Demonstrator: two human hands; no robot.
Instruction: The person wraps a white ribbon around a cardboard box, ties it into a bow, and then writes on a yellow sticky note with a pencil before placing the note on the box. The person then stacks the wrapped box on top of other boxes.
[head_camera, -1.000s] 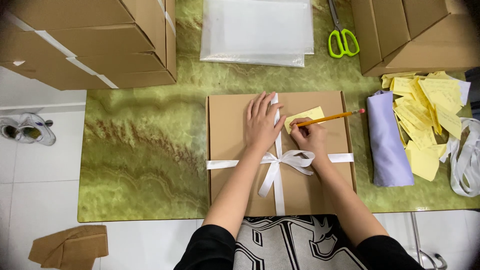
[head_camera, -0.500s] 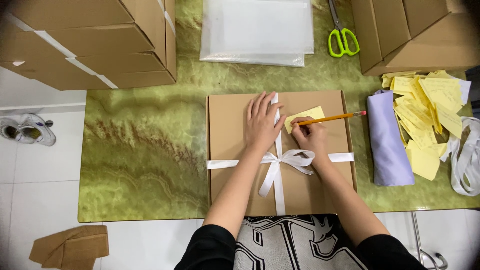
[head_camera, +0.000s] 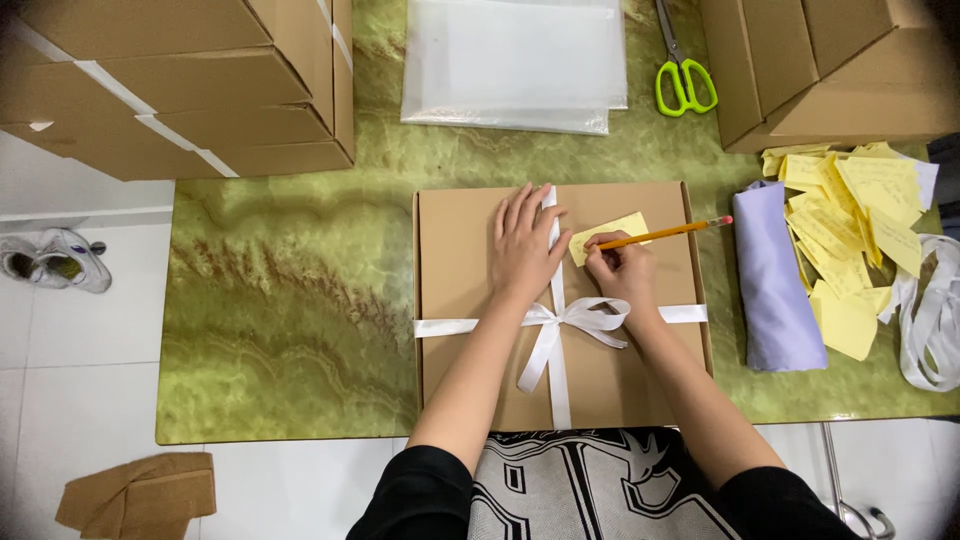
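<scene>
A flat brown cardboard box (head_camera: 470, 330) is lying at the near edge of the green marbled surface (head_camera: 290, 300), tied crosswise with a white ribbon (head_camera: 548, 345) whose bow is sitting just below both hands. A small yellow note (head_camera: 612, 228) is resting on the box lid, right of the upright ribbon strand and directly under the right hand. The left hand (head_camera: 525, 247) is lying open and flat, fingers spread, pressing on the lid and the ribbon just beside the note's left edge. The right hand (head_camera: 620, 270) is curled closed around a yellow pencil (head_camera: 672, 232), whose tip is touching the note while its eraser end is pointing off to the right. Beside the box on the right, a lilac folded cloth (head_camera: 775, 280) is lying next to a heap of yellow notes (head_camera: 850, 220). Farther back, green-handled scissors (head_camera: 683, 80) and a stack of clear plastic bags (head_camera: 515, 60) are lying between stacked cartons (head_camera: 170, 80).
</scene>
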